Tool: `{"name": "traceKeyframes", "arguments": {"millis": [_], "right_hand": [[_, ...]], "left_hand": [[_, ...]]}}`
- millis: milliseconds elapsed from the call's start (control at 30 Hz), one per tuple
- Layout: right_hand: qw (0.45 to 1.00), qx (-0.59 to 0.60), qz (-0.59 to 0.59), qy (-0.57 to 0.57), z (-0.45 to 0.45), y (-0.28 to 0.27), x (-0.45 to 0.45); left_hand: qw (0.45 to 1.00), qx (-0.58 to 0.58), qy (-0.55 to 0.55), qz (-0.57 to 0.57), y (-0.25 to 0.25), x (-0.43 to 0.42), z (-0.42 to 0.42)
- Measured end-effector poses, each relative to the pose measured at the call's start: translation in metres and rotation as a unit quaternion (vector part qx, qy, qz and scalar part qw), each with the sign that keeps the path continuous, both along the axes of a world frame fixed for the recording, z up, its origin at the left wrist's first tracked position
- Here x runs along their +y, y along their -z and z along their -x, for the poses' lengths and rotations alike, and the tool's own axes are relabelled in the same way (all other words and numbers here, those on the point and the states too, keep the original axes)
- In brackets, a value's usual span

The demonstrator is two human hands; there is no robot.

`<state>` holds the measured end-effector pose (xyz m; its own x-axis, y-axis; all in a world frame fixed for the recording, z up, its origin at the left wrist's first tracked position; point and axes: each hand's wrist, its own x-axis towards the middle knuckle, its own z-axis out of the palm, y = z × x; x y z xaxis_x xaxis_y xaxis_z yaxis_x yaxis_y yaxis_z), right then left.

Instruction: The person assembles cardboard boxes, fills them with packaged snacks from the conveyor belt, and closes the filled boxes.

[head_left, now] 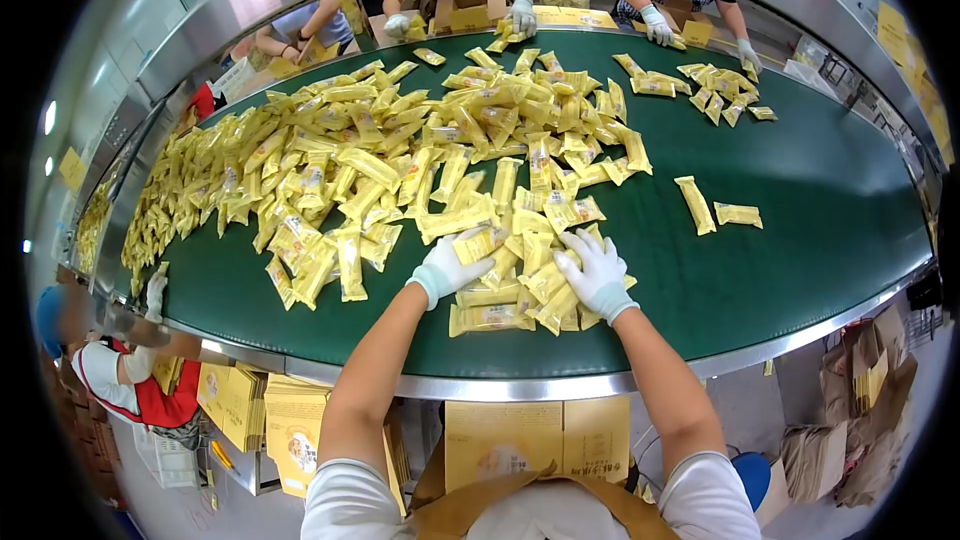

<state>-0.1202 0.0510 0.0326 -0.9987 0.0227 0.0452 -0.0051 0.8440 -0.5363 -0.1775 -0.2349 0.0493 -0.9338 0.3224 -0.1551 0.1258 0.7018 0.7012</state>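
Note:
White-gloved, my left hand (450, 268) curls round a yellow wrapped snack packet (475, 245) at the near side of the pile. My right hand (600, 280), also gloved, cups the right side of a small cluster of the same packets, its fingers bent over a packet (546, 282). Between my hands several packets lie stacked at different angles. One packet (492, 319) lies flat at the near left of this cluster. Beneath everything is a green belt surface (800, 230). The undersides of my fingers are partly hidden.
A large heap of packets (330, 155) spreads left and back. Two loose packets (697, 205) lie to the right. Across the belt, co-workers' gloved hands (657, 26) handle packets. Another person (140, 370) works at left. A metal rim (480, 386) edges the belt; a cardboard box (535, 440) stands below.

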Motion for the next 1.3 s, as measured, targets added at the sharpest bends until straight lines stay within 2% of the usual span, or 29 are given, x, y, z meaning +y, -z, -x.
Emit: {"name": "traceKeyframes", "arguments": {"millis": [33,133,167,200,233,267,300,333,367,400,467,500,533,600,633,700,767,867,900,1000,1033,1067,1133,1200,1233,1300], "right_hand": [[1.000,-0.002,0.004,0.002,-0.010,-0.002,-0.002],[0.997,0.027,0.067,0.007,-0.041,-0.014,0.011],[0.997,0.070,0.024,0.005,-0.058,-0.021,0.017],[0.991,0.116,0.065,0.005,-0.078,-0.027,0.022],[0.981,0.162,0.105,0.006,-0.097,-0.032,0.028],[0.968,0.206,0.145,0.007,-0.119,-0.035,0.034],[0.972,0.133,0.190,0.042,-0.141,-0.038,0.042],[0.968,0.059,0.233,0.077,-0.165,-0.039,0.050],[0.966,-0.036,0.229,0.113,-0.187,-0.036,0.058],[0.955,-0.131,0.222,0.147,-0.207,-0.032,0.062],[0.964,-0.197,0.069,0.167,-0.234,-0.005,0.059],[0.958,-0.228,-0.009,0.175,-0.245,0.015,0.056],[0.952,-0.260,-0.028,0.162,-0.253,0.037,0.054],[0.958,-0.210,0.050,0.190,-0.268,0.077,0.040],[0.948,-0.240,0.088,0.191,-0.269,0.073,0.035],[0.921,-0.296,0.164,0.192,-0.263,0.064,0.030],[0.929,-0.227,0.214,0.202,-0.268,0.078,0.033],[0.932,-0.152,0.250,0.214,-0.278,0.086,0.030],[0.933,-0.132,0.256,0.218,-0.280,0.086,0.029],[0.898,-0.152,0.358,0.208,-0.300,0.001,0.018],[0.881,-0.137,0.391,0.230,-0.308,-0.011,0.016],[0.888,-0.070,0.398,0.221,-0.314,-0.019,0.018],[0.889,0.063,0.406,0.200,-0.324,-0.030,0.025],[0.812,0.141,0.531,0.197,-0.319,-0.051,0.033],[0.856,0.173,0.454,0.176,-0.319,-0.066,0.037],[0.873,0.206,0.405,0.179,-0.310,-0.081,0.037]], "left_hand": [[0.999,-0.017,0.032,0.013,-0.025,-0.004,-0.016],[0.992,-0.008,0.051,0.119,-0.035,-0.029,-0.045],[0.987,-0.044,0.057,0.144,-0.044,-0.039,-0.059],[0.984,-0.071,0.050,0.155,-0.079,-0.039,-0.086],[0.983,0.015,0.089,0.161,-0.067,-0.056,-0.103],[0.989,0.030,0.113,0.089,-0.073,-0.065,-0.123],[0.993,-0.054,0.073,0.070,-0.089,-0.066,-0.149],[0.992,-0.081,0.083,0.053,-0.074,-0.081,-0.171],[0.973,-0.195,0.070,0.099,-0.080,-0.077,-0.194],[0.959,-0.257,0.091,0.081,-0.047,-0.088,-0.210],[0.955,-0.232,0.071,0.173,-0.027,-0.068,-0.243],[0.949,-0.238,0.006,0.206,-0.001,-0.058,-0.255],[0.938,-0.243,-0.058,0.238,0.031,-0.050,-0.260],[0.947,-0.240,-0.156,0.146,0.081,-0.041,-0.267],[0.945,-0.238,-0.202,0.099,0.086,-0.035,-0.272],[0.944,-0.206,-0.253,0.054,0.081,-0.023,-0.282],[0.943,-0.187,-0.276,0.018,0.069,-0.020,-0.289],[0.945,-0.159,-0.287,0.002,0.090,-0.032,-0.289],[0.948,-0.131,-0.291,-0.016,0.072,-0.027,-0.295],[0.928,-0.027,-0.322,-0.189,0.048,-0.029,-0.316],[0.922,-0.002,-0.305,-0.237,0.023,-0.030,-0.326],[0.889,0.035,-0.290,-0.352,0.044,-0.040,-0.332],[0.802,-0.073,-0.245,-0.539,-0.020,-0.035,-0.343],[0.812,-0.093,-0.103,-0.567,-0.054,-0.038,-0.360],[0.810,-0.100,-0.030,-0.577,-0.062,-0.039,-0.363],[0.863,-0.115,0.137,-0.471,-0.071,-0.040,-0.356]]}}
